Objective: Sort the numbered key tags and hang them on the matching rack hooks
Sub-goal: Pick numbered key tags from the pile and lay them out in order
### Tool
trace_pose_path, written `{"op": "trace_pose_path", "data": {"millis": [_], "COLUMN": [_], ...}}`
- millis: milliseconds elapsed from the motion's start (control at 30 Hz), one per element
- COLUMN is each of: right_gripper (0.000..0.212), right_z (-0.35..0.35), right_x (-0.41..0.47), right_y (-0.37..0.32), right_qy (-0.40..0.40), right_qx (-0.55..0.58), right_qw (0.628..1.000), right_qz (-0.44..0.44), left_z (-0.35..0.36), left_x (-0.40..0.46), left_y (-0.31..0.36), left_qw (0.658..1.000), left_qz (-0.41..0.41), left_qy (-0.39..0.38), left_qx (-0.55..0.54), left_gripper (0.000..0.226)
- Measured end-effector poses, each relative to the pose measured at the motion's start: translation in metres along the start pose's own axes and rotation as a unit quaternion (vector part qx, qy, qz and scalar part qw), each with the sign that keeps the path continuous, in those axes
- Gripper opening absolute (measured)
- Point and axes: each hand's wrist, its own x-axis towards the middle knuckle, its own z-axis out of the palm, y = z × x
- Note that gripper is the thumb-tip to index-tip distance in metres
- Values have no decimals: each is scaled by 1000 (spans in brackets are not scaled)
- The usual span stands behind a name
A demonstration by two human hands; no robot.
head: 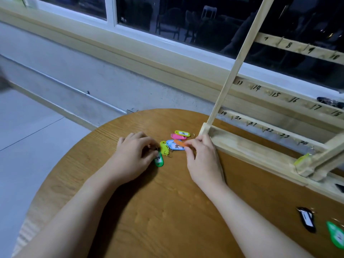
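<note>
A small pile of coloured key tags lies on the round wooden table (130,211): a yellow tag (182,133), a pink tag (177,136), a blue tag (174,145), a lime tag (164,147). My left hand (134,155) pinches a green tag (158,160) by its ring end. My right hand (202,155) pinches an orange tag (180,143) above the blue one. The wooden rack (260,127) with numbered hooks stands to the right. A yellow-green tag (301,158) hangs low near hook 24.
A black tag (306,219) and a green tag (337,236) lie at the table's right front. The rack's slanted post (234,71) rises just beside my right hand. A wall and dark window are behind; the floor is at left.
</note>
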Motion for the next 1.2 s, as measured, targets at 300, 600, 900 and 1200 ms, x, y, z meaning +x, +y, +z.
{"op": "trace_pose_path", "data": {"millis": [300,600,900,1200], "right_gripper": [10,10,20,29], "right_z": [-6,-11,-29,-128], "right_x": [-3,-1,-4,-69], "right_y": [-5,-5,-6,-9], "right_qy": [12,-6,-48,-160], "right_qx": [63,130,215,272], "right_qw": [998,989,965,931], "right_qz": [9,66,140,183], "left_z": [-2,-2,-4,-19], "left_x": [0,-1,-4,-8], "left_y": [-2,-3,-4,17], "left_qw": [997,991,993,990], "left_qz": [-11,-15,-34,-81], "left_qy": [34,67,34,61], "left_qx": [-71,-111,-105,-100], "left_gripper": [28,17,26,15]}}
